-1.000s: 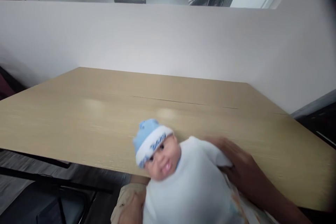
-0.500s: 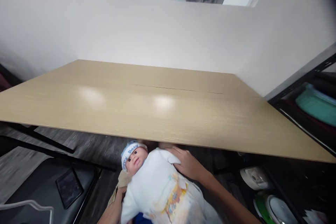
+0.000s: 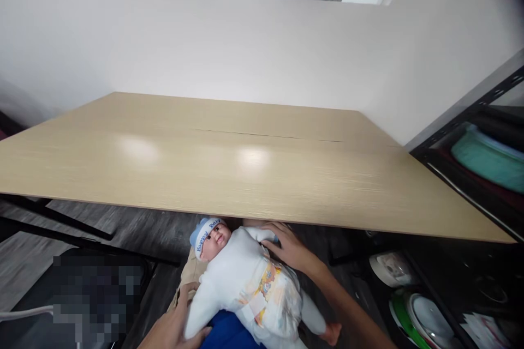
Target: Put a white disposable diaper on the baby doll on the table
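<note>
A baby doll (image 3: 237,262) lies tilted across my lap below the table's front edge, its head to the upper left. It wears a blue and white cap (image 3: 206,235) with lettering, a white long-sleeved top and a diaper (image 3: 274,297) with a printed yellow-orange waistband. One bare foot (image 3: 331,332) sticks out at the lower right. My left hand (image 3: 185,313) is wrapped round the doll's sleeve at the lower left, thumb underneath. On the other side, my right hand (image 3: 289,248) grips the doll's other arm, with the thumb across the sleeve near its cuff.
A wooden table (image 3: 229,174) spans the view ahead, against a white wall (image 3: 229,43). At left stands a black chair (image 3: 36,283), partly pixelated. To the right are a black shelf rack (image 3: 454,169) with a green item, and dishes (image 3: 426,316) lower down.
The doll has shifted a little, and its diaper, leg and foot show more plainly. My right thumb now lies over its sleeve. My left hand has moved lower along the other sleeve.
</note>
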A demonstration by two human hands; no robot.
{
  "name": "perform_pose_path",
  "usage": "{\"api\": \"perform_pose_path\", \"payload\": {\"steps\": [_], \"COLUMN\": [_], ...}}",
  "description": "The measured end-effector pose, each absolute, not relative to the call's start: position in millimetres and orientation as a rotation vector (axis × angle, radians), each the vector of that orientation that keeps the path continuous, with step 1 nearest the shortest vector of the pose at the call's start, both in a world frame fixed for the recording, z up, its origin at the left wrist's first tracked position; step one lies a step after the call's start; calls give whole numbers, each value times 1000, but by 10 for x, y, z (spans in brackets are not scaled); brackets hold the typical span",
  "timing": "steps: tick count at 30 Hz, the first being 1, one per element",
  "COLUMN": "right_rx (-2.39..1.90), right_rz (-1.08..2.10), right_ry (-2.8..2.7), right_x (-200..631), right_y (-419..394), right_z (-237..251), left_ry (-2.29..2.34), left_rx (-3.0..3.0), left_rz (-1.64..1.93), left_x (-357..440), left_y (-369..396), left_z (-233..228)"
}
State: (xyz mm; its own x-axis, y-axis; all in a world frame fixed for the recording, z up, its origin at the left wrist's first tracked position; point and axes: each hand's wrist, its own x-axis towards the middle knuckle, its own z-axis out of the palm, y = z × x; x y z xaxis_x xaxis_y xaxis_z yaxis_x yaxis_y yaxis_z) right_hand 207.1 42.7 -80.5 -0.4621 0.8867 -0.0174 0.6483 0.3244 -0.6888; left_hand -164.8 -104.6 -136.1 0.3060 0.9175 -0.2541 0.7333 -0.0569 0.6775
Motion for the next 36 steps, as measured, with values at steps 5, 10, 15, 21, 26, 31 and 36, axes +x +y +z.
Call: {"api": "perform_pose_path", "payload": {"steps": [5, 10, 15, 21, 26, 31, 36], "right_rx": [-1391, -1433, -1445, -1577, -1303, -1126, -1230], "right_rz": [1100, 1020, 893, 715, 847, 995, 930], "right_ry": [-2137, -2127, -2125, -2060, -2205, -2354, -2453], "right_x": [2241, 2216, 2316, 2403, 2068, 1769, 1819], "right_y": [-30, -180, -40, 24, -160, -233, -230], "right_z": [-481, -529, -800, -879, -515, -305, -184], "left_ry": [1576, 1223, 911, 924, 923, 804, 800], "left_rx": [1910, 2079, 2211, 2176, 2132, 2004, 1863], "left_rz": [454, 594, 517, 478, 455, 350, 249], "left_x": [-1614, -1007, -554, -497, -529, -735, -899], "left_y": [-1071, -718, -442, -376, -403, -475, -522], "left_z": [-1027, -607, -504, -547, -431, -246, -196]}}
